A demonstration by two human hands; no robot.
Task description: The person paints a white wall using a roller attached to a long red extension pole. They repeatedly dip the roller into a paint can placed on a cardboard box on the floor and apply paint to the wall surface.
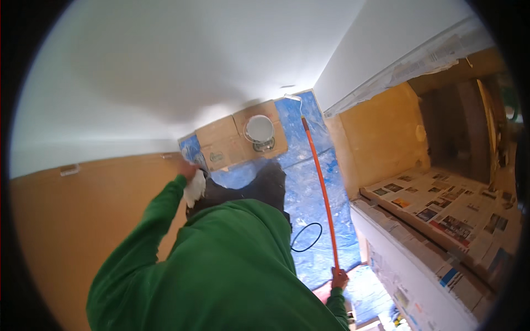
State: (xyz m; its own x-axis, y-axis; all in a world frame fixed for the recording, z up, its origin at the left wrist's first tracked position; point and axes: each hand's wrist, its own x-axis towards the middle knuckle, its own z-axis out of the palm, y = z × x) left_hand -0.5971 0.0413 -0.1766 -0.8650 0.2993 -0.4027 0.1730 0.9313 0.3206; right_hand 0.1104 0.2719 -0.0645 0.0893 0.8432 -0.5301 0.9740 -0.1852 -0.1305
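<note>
So the orange pole (322,190) is the main thing here; it's a long roller handle, and its long axis runs from the right hand (339,277) straight away across the floor, tilting a bit to that hand's left as it goes; the far end carries a small white roller head (293,97) that points at the foot of the white wall (165,66), well beyond the hand. The right hand is closed around the near end of the pole, gripping at the very butt, which I'd guess is for reach (holding the end lets the roller get to the far strip without stepping forward).

The left hand (190,179) is raised out to the side against the tan wall (83,220), clutching a white rag (195,190) that hangs down below the fist; looks like it's kept ready for wiping drips, though that's just my read.

Beyond the left hand and a bit to its right sits a white paint bucket (259,129) on flattened cardboard (226,144); blue plastic sheeting (309,182) covers the floor under the pole, presumably to catch splatter; a black cable loop (307,237) lies on it just left of the pole, near the right hand. To the right hand's right, newspaper (441,209) is spread over a stepped ledge, taped up along the wall edge too.
</note>
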